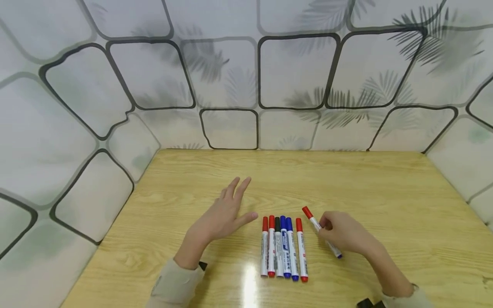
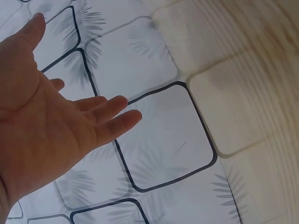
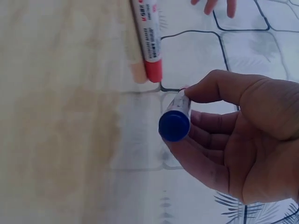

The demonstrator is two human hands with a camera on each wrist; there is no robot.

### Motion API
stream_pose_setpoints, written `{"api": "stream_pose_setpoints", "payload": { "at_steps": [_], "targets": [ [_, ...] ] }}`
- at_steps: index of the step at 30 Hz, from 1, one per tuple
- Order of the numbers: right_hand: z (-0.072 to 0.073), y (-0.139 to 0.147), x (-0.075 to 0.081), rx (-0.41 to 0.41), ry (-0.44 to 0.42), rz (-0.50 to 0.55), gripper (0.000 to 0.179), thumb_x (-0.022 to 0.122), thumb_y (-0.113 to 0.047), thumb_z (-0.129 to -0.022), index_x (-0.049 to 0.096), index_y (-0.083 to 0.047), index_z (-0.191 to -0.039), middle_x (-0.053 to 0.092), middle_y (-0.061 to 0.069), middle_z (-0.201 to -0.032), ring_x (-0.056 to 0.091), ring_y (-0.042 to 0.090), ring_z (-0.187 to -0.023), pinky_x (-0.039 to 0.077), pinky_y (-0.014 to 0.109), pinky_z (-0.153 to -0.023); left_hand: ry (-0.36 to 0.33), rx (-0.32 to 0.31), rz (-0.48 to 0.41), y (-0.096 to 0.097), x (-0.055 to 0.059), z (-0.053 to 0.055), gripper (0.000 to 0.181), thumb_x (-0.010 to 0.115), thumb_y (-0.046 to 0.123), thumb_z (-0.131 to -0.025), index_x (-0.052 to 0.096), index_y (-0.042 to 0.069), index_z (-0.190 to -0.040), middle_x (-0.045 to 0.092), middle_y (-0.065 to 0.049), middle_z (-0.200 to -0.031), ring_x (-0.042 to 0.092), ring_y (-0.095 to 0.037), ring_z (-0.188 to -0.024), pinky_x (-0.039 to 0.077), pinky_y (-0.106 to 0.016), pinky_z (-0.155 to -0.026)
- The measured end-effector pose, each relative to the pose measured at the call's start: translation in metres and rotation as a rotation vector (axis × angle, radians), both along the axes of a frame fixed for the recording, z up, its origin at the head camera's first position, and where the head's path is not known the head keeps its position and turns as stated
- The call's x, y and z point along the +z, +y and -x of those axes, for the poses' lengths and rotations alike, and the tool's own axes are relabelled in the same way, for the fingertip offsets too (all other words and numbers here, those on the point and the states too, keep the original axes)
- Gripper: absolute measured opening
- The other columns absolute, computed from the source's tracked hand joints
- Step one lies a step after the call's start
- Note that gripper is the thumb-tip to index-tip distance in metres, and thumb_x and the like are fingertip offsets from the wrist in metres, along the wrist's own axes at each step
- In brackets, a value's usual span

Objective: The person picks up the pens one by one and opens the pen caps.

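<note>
Between thumb and fingers, my right hand (image 1: 348,233) pinches a whiteboard marker (image 1: 315,223) with a red cap and a blue end. It is tilted, cap pointing away and to the left; in the right wrist view its blue end (image 3: 174,126) faces the camera. To its left lie several white-bodied markers side by side: two red-capped ones (image 1: 265,252), a black-capped one (image 1: 278,254), two blue-capped ones (image 1: 292,250), then a red-capped marker (image 1: 302,252) slightly apart. My left hand (image 1: 223,218), fingers spread and holding nothing, hovers left of the row.
The wood-grain tabletop (image 1: 185,179) stretches out around the markers. A patterned backdrop (image 1: 296,72) with dark outlines and leaf prints rises behind the table and along both sides. Light glares off the table (image 1: 250,286) in front of the row.
</note>
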State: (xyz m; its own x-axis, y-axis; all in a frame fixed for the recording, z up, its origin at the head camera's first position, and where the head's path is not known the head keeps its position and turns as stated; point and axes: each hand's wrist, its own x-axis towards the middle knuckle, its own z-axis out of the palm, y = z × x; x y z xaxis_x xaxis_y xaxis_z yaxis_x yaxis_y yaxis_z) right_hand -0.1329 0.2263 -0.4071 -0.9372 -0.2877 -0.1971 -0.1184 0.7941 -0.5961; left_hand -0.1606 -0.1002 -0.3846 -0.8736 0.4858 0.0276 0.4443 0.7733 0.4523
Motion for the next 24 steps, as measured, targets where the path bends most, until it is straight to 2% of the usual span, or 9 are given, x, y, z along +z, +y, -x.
{"api": "stream_pose_setpoints", "payload": {
  "at_steps": [2, 9, 16, 19, 24],
  "targets": [
    [0.002, 0.000, 0.005, 0.024, 0.032, 0.028, 0.009, 0.065, -0.008, -0.088, 0.064, -0.004, -0.095, 0.058, 0.001, -0.078, 0.050, 0.014, -0.066, 0.043, 0.026, -0.055, -0.003, -0.014, -0.031, 0.001, 0.002, 0.001, 0.090, 0.055, 0.053, -0.098, -0.002, 0.023, -0.161, 0.005, -0.020, -0.164, 0.020, -0.050, -0.145, 0.028, -0.064, -0.111],
    [0.009, -0.008, 0.025, 0.088, 0.129, 0.126, 0.009, 0.063, -0.008, -0.091, 0.064, -0.005, -0.099, 0.057, -0.001, -0.078, 0.050, 0.013, -0.067, 0.044, 0.024, -0.056, -0.009, -0.060, -0.131, 0.012, 0.014, 0.002, 0.087, 0.056, 0.049, -0.099, 0.000, 0.025, -0.161, 0.006, -0.015, -0.165, 0.023, -0.036, -0.148, 0.034, -0.054, -0.112],
    [0.021, -0.018, 0.037, 0.177, 0.156, 0.174, 0.013, 0.062, -0.013, -0.097, 0.064, -0.007, -0.109, 0.060, -0.002, -0.083, 0.053, 0.013, -0.070, 0.048, 0.026, -0.056, -0.003, -0.169, -0.219, 0.035, 0.018, 0.005, 0.085, 0.057, 0.044, -0.100, 0.000, 0.027, -0.160, 0.009, -0.008, -0.164, 0.023, -0.026, -0.148, 0.031, -0.047, -0.116],
    [0.023, -0.020, 0.041, 0.198, 0.168, 0.188, 0.014, 0.061, -0.013, -0.099, 0.064, -0.007, -0.111, 0.063, -0.002, -0.088, 0.055, 0.014, -0.075, 0.049, 0.026, -0.059, 0.034, -0.196, -0.242, 0.043, 0.020, 0.006, 0.083, 0.061, 0.039, -0.099, 0.006, 0.025, -0.160, 0.014, -0.009, -0.162, 0.026, -0.025, -0.146, 0.033, -0.046, -0.115],
    [0.021, -0.020, 0.045, 0.206, 0.205, 0.184, 0.014, 0.060, -0.011, -0.099, 0.065, -0.009, -0.111, 0.065, -0.004, -0.092, 0.058, 0.013, -0.080, 0.051, 0.027, -0.067, 0.075, -0.212, -0.243, 0.051, 0.020, 0.004, 0.071, 0.063, 0.033, -0.099, 0.023, 0.021, -0.157, 0.029, -0.009, -0.156, 0.037, -0.024, -0.141, 0.040, -0.043, -0.111]
  ]
}}
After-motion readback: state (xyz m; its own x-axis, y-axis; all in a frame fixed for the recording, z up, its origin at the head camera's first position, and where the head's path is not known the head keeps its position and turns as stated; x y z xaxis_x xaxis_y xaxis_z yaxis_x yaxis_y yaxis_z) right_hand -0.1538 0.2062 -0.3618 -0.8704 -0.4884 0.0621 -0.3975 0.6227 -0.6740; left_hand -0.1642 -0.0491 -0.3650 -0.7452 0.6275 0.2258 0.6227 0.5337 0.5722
